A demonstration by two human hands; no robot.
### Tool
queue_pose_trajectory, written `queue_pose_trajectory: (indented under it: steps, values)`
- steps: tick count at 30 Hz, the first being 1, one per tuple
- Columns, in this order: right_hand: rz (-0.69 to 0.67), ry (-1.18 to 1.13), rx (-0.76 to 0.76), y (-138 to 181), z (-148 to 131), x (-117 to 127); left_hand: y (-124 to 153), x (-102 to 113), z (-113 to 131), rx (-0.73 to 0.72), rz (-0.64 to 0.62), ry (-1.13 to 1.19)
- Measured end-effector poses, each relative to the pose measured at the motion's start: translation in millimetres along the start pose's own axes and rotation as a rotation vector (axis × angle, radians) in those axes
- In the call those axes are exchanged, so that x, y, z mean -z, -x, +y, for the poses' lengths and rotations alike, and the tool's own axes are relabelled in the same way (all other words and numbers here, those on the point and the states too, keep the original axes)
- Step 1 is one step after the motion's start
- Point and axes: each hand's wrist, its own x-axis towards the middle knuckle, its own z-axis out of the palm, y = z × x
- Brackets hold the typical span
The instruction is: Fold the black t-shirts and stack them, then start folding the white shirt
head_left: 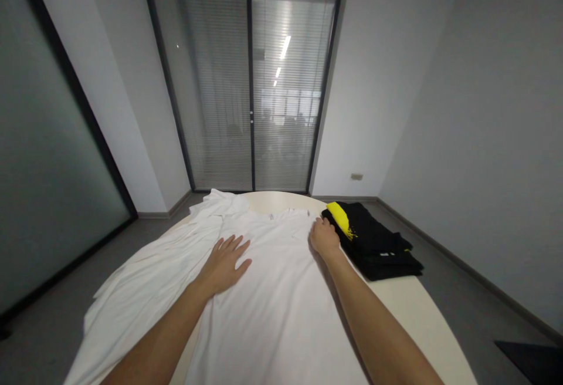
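Observation:
A white T-shirt (277,297) lies spread out on the table, its collar at the far end and its body running toward me. My left hand (226,264) rests flat on the shirt's left part with the fingers spread. At the shirt's upper right edge, my right hand (324,237) has its fingers curled in and closed on the cloth; the fingertips are partly hidden. More white cloth (153,279) lies loosely along the left, beside the T-shirt. Just right of my right hand is a stack of folded black clothes (373,235) with a yellow print (339,219).
The pale round-edged table (409,308) shows at the right and at its far rim. Beyond it stand glass doors with blinds (250,91) and white walls. A dark flat object (532,358) lies low at the right. Grey floor surrounds the table.

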Motion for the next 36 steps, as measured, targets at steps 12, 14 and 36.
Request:
queue_pose_trajectory:
  steps: [12,14,36]
  values:
    - [-0.128,-0.007,-0.123,-10,7,22,1,-2,-2,0.01,-0.001,0.063]
    - [-0.153,-0.041,-0.121,-14,7,25,1,-2,-3,0.005,-0.001,0.058]
    - [-0.241,-0.123,0.142,25,-78,36,3,-5,-7,-0.004,0.019,0.059]
